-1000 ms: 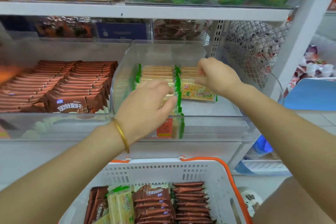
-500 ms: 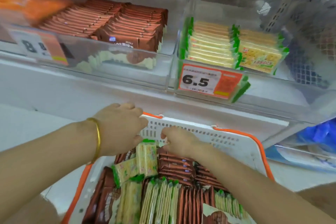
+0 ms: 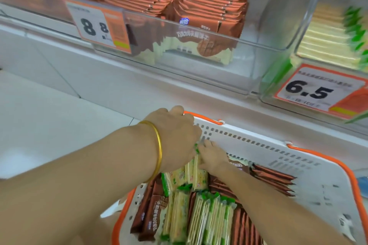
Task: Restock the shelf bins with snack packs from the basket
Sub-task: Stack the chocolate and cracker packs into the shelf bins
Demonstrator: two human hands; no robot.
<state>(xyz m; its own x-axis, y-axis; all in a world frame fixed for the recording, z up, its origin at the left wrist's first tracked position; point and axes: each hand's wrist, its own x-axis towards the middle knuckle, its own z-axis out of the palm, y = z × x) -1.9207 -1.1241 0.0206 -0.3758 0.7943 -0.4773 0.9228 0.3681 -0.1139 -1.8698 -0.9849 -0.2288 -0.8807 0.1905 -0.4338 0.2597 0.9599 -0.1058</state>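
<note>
One white basket sits near, holding brown packs and green-edged packs. Two hands meet at its far left end. The right hand pinches the upright green-edged packs. The left hand hides its fingers, so its grip cannot be told. Far, two clear bins: the left bin carries two brown rows, the right bin pale packs. Two price tags, 8.8 and 6.5.

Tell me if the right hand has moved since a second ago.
Yes. Right hand dropped from the 6.5 bin into the basket, gripping green packs.
</note>
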